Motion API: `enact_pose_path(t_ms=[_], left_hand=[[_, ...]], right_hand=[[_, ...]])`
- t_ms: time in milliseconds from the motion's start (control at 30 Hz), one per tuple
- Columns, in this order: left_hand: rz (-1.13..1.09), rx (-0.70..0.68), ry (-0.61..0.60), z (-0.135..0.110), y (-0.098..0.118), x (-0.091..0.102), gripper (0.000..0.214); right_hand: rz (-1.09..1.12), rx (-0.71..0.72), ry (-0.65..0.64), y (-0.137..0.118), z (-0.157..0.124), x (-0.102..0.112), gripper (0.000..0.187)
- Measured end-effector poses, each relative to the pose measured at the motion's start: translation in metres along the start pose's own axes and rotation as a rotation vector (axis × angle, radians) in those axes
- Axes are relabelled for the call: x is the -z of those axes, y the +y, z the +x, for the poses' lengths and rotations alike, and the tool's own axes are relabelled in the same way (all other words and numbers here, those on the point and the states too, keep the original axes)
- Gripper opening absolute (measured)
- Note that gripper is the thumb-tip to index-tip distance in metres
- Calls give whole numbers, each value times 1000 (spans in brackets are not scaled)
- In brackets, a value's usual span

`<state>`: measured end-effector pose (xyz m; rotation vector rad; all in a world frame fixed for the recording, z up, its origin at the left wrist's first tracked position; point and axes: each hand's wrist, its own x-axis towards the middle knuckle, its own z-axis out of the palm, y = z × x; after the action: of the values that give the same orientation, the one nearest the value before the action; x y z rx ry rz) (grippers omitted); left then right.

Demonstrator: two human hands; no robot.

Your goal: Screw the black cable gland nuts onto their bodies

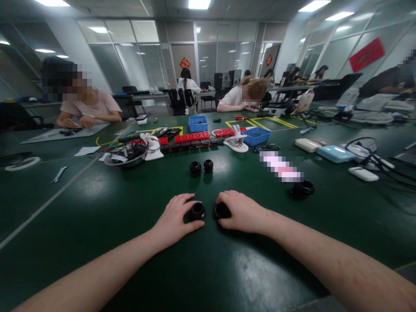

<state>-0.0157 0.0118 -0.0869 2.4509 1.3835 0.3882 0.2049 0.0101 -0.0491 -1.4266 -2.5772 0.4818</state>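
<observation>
1. Fingers [183,197] of the left hand [170,219] are curling around a squat, glossy black ring-shaped fitting [197,211], grasping it on the dark green tabletop [146,268]; its round hollow mouth is facing up.
2. The right hand [245,212] is gripping a second dark round fitting [223,211] just beside it, partly hidden behind the fingers.
3. Beyond both hands, two black ridged fittings [195,168] are standing side by side.
4. A wide-mouthed black fitting [303,189] is lying apart, off toward the right.
</observation>
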Motion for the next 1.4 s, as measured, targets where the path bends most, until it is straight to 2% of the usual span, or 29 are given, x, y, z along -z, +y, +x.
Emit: enact_pose_path(t_ms=[233, 400, 500, 633, 733, 867, 967, 1100, 1200, 1400], left_hand=[[12, -10, 0, 1, -2, -2, 47], [20, -10, 3, 0, -2, -3, 48], [42, 13, 0, 0, -2, -4, 56], [155, 115, 28, 0, -5, -8, 79], [216, 171, -18, 1, -7, -9, 92], [242, 176, -94, 1, -7, -7, 94], [261, 171, -103, 2, -6, -5, 95], [287, 171, -104, 3, -4, -6, 95], [314, 180, -93, 3, -4, -9, 92], [288, 185, -99, 2, -7, -10, 88]], right_hand=[[-31, 109, -15, -1, 1, -2, 34], [-75, 104, 17, 0, 2, -5, 31], [-98, 103, 44, 2, 2, -8, 31], [-115, 123, 90, 5, 3, -12, 47], [-109, 119, 102, 5, 3, -13, 61], [-96, 123, 154, 3, 3, -13, 65], [-131, 215, 261, 1, 3, -12, 63], [-190, 376, 364, -8, 1, -9, 44], [-218, 411, 393, -21, 0, -5, 34], [-332, 346, 288, -52, 15, 1, 45]])
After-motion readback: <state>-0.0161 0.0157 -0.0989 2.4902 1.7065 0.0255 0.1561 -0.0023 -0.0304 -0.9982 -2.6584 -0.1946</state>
